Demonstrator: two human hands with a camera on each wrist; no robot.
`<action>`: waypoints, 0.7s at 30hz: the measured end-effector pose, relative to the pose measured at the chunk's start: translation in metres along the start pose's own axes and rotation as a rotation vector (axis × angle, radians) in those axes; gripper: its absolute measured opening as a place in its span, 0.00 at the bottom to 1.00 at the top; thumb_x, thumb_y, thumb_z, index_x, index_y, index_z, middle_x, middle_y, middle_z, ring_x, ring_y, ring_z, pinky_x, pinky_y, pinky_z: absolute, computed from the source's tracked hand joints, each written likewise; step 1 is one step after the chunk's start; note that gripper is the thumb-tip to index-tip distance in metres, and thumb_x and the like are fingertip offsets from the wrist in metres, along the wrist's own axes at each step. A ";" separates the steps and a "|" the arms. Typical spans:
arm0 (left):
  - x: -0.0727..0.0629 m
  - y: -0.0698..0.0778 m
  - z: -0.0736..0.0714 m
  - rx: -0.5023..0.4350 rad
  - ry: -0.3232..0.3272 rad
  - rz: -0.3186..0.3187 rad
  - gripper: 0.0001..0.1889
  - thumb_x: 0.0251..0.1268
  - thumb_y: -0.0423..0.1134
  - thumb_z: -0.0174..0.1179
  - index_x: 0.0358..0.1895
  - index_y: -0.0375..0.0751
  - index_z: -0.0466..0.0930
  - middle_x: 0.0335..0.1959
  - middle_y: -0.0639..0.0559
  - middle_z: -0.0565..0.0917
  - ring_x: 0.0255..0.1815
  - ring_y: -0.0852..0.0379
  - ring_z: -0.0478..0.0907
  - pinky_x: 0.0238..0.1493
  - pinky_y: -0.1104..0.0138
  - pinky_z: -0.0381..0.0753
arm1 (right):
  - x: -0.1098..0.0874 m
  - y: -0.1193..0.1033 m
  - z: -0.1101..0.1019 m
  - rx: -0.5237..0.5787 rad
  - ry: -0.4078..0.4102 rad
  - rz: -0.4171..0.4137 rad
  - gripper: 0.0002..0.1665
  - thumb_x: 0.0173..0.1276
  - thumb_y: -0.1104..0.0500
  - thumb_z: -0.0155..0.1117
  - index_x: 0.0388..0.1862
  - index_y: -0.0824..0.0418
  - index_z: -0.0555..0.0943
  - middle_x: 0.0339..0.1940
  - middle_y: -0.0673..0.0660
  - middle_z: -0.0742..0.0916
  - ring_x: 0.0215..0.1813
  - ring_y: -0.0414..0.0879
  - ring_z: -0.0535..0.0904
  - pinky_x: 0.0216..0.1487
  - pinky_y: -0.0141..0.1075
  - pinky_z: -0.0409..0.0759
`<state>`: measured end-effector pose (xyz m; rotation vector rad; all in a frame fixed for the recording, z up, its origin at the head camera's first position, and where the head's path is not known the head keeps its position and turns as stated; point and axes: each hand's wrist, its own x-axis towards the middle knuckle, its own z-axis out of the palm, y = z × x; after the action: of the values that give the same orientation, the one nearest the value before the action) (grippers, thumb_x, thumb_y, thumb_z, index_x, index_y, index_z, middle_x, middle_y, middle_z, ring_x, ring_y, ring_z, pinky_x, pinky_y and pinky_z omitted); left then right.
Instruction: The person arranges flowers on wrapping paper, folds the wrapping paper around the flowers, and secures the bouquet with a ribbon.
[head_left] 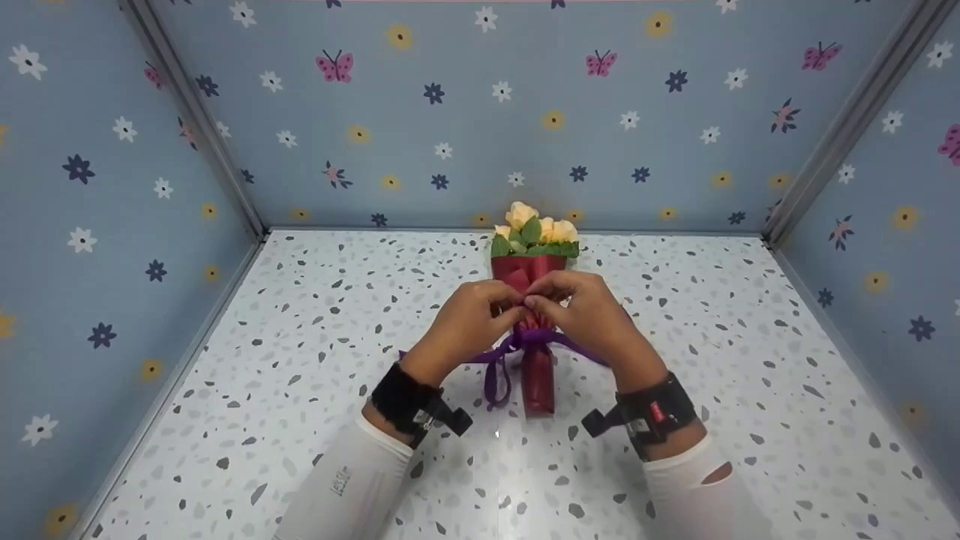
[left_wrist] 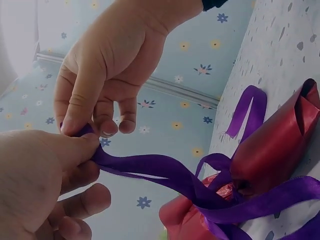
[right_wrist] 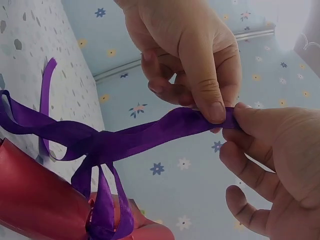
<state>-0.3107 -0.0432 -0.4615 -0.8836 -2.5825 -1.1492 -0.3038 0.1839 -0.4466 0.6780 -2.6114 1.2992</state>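
Note:
A bouquet of cream roses [head_left: 551, 229] in dark red wrapping paper [head_left: 538, 382] lies on the table, with its blooms toward the back wall. Purple ribbon [head_left: 536, 337] is tied round its narrow part. My left hand [head_left: 476, 319] and right hand [head_left: 581, 307] meet above the bouquet, fingertips close together. Between thumb and fingers, the left hand [left_wrist: 45, 175] pinches the raised end of a doubled length of ribbon [left_wrist: 150, 165]. Right beside it, the right hand [right_wrist: 280, 155] pinches that same ribbon [right_wrist: 150, 132], which stretches up from the knot.
Speckled white tabletop [head_left: 315, 375] lies under the bouquet. A ribbon loop [head_left: 495, 382] and loose tails spread to both sides of the stem. Blue floral panels [head_left: 465, 112] stand at the back and both sides, joined by metal corner posts [head_left: 199, 120].

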 end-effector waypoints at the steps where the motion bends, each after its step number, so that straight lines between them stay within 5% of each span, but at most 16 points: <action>1: 0.000 -0.001 0.000 -0.004 0.000 0.002 0.07 0.81 0.39 0.72 0.50 0.40 0.95 0.46 0.47 0.94 0.42 0.51 0.90 0.47 0.57 0.92 | 0.000 -0.001 -0.001 0.000 -0.003 0.003 0.05 0.81 0.57 0.77 0.51 0.54 0.94 0.47 0.51 0.95 0.48 0.46 0.90 0.51 0.40 0.90; 9: 0.003 -0.012 -0.005 -0.028 -0.035 -0.053 0.06 0.81 0.40 0.72 0.48 0.42 0.95 0.45 0.48 0.94 0.44 0.51 0.89 0.50 0.56 0.90 | -0.008 -0.010 -0.014 -0.075 0.019 -0.111 0.02 0.80 0.61 0.75 0.44 0.59 0.91 0.36 0.54 0.91 0.34 0.44 0.83 0.35 0.34 0.84; 16: 0.002 -0.022 -0.012 -0.030 -0.025 -0.098 0.07 0.81 0.40 0.71 0.47 0.42 0.96 0.43 0.47 0.93 0.41 0.53 0.85 0.45 0.60 0.85 | -0.010 -0.022 -0.002 -0.227 -0.346 -0.166 0.04 0.74 0.64 0.74 0.42 0.59 0.94 0.33 0.51 0.92 0.30 0.37 0.82 0.34 0.33 0.84; 21: 0.001 -0.024 -0.013 -0.063 -0.023 -0.104 0.08 0.83 0.40 0.70 0.47 0.41 0.95 0.40 0.47 0.91 0.34 0.56 0.80 0.36 0.65 0.78 | -0.011 -0.024 0.024 -0.356 -0.524 -0.154 0.08 0.70 0.65 0.75 0.43 0.56 0.96 0.33 0.49 0.94 0.32 0.36 0.83 0.37 0.33 0.87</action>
<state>-0.3269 -0.0649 -0.4667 -0.7878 -2.6530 -1.2615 -0.2815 0.1560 -0.4482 1.2544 -2.9901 0.6441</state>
